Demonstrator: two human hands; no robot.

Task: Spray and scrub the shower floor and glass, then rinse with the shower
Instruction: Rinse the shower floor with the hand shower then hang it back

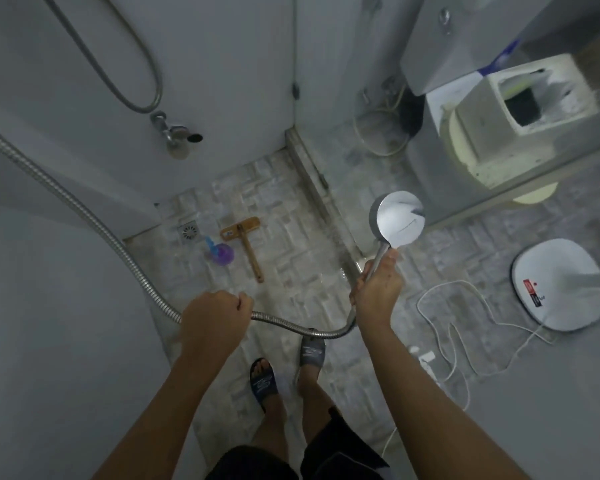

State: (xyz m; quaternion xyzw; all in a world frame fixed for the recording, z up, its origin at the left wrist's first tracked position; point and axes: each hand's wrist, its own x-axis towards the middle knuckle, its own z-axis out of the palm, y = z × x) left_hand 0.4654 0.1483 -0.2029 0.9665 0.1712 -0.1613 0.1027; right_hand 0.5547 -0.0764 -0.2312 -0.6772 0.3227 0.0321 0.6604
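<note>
My right hand (378, 289) grips the handle of a round chrome shower head (397, 218), held up beside the glass panel (326, 81) on the right; a faint water spray falls below it. My left hand (215, 315) is closed around the metal shower hose (84, 209), which loops from the left wall across to the shower head. On the patterned tile floor (291, 244) lie a wooden-handled scrub brush (245, 239) and a purple and blue spray bottle (220, 252), next to the floor drain (189, 232). The floor looks wet.
A chrome tap (174, 133) sticks out of the back wall. Seen through the glass are a toilet (492, 133), a white round device (561, 284) and a white cable (465, 327). My feet in dark slippers (284, 365) stand on the shower floor.
</note>
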